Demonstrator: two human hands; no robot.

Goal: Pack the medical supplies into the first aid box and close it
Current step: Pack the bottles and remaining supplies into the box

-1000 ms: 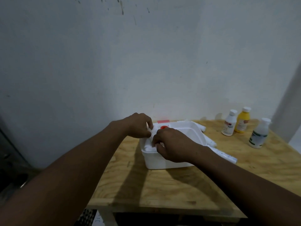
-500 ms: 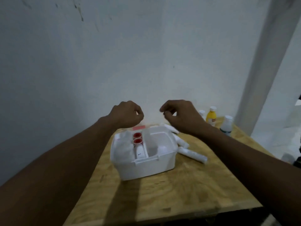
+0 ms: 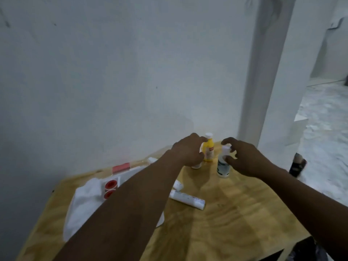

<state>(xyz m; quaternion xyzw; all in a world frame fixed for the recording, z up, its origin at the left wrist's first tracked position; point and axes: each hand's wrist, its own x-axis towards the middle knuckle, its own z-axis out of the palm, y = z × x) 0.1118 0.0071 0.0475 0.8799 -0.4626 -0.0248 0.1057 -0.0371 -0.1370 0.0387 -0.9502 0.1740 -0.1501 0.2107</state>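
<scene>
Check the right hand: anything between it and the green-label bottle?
Nothing visible. The right hand is open around the top of the green-label bottle, thumb and fingers on either side of its cap. The yellow bottle stands to the left, near the left hand, not in between.

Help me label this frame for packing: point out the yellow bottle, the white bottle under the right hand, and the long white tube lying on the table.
yellow bottle (image 3: 209, 151), head view, on its yellow body beside the label.
white bottle (image 3: 222, 167), head view, on its labelled body.
long white tube (image 3: 186, 199), head view, mid-length of the tube.
</scene>
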